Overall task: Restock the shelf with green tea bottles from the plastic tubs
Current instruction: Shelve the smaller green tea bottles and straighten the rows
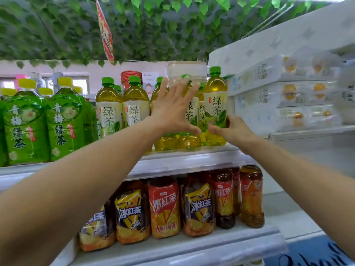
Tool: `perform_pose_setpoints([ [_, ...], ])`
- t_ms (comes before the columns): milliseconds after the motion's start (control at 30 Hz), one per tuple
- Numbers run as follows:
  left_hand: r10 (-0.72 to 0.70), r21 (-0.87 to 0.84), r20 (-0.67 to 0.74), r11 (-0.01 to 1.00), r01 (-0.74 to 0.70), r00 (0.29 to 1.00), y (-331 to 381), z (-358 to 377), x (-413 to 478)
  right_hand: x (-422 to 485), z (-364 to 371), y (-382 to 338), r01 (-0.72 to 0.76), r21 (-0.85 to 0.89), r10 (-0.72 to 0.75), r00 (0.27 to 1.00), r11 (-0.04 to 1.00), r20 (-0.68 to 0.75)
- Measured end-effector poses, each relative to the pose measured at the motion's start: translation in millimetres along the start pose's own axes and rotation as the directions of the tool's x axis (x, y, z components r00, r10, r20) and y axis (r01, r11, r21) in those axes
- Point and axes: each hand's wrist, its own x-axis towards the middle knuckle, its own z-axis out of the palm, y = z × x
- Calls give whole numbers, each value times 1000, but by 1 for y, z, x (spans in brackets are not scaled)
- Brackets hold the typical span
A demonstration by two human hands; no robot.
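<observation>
Head view: left hand (172, 110) spread wide, fingers straight, holding nothing, raised in front of the green tea bottles (109, 108) standing on the upper shelf (192, 160); touching them or not, impossible to tell. At the row's right end, right hand (230, 131) curled round the lower label of the rightmost green tea bottle (215, 100), upright, just beside stacked white packs (269, 93). Left of the row, big green bottles (25, 127) with yellow caps. Below, iced tea bottles (165, 206). Behind the row, a clear lidded container (186, 72).
</observation>
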Motion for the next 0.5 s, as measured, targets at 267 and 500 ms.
perform_pose_setpoints([
  [267,-23,172,82,985,8,996,5,20,-1,14,4,17,-61,-21,62,993,998,95],
  [500,-22,195,67,981,9,998,9,23,3,15,9,15,-17,-95,23,998,995,57],
])
